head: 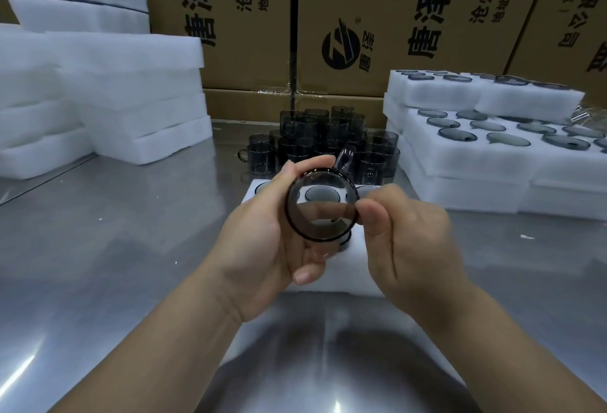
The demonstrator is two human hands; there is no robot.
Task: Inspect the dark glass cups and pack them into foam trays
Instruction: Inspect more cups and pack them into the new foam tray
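Here both forearms reach forward over the metal table [131, 232] and meet at one dark glass cup [321, 182]. The left hand [262, 241] cradles its left wall, fingers curled underneath and thumb over the top. The right hand [404, 241] pinches the right rim between thumb and forefinger. The cup lies tipped between the two grips, mouth toward the camera, handle [345, 158] pointing up and away. Directly below the grip lies a foam tray [345, 274]; beyond it stand the loose cups [328, 136].
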